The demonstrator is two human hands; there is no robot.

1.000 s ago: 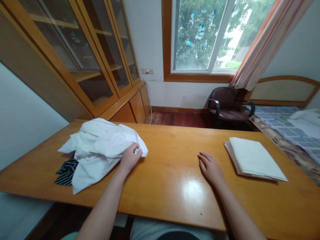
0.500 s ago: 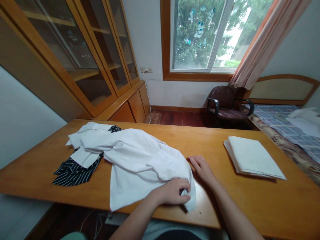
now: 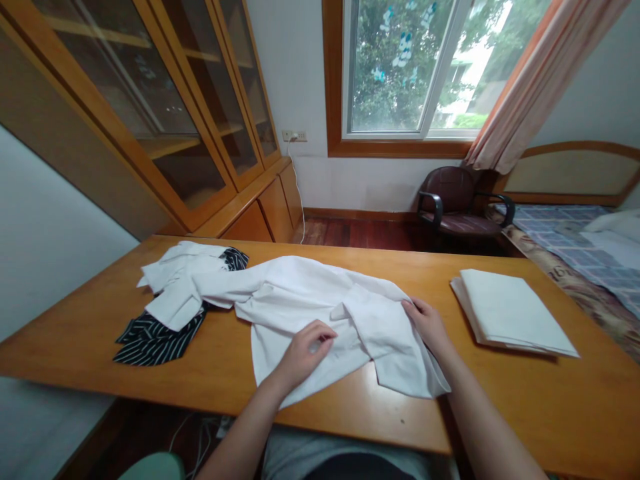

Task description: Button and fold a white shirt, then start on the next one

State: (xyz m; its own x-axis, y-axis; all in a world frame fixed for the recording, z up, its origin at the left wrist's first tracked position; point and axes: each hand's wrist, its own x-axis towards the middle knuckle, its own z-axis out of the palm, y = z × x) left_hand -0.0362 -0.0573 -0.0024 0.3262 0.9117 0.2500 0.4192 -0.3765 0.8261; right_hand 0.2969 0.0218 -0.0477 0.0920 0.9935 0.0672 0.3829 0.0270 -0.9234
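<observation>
A white long-sleeved garment that looks like a shirt lies loosely spread across the wooden table. My right hand grips its right edge, with the fingertips on the cloth and the thumb side hidden. Over the middle of the shirt is my left hand, its fingers curled toward the thumb in a loose ring; no cloth shows between them. One sleeve stretches left over a pile of other clothing: a white cloth piece and a black garment with white stripes.
A folded white stack, of cloth or paper, lies on the right of the table. Beyond the table are a glass-door cabinet, a dark red armchair and a bed. A green stool is below the front edge.
My right hand has moved from the bare table onto the shirt's right edge. My left hand has let go of the cloth and shifted left and up. The shirt reaches further right.
</observation>
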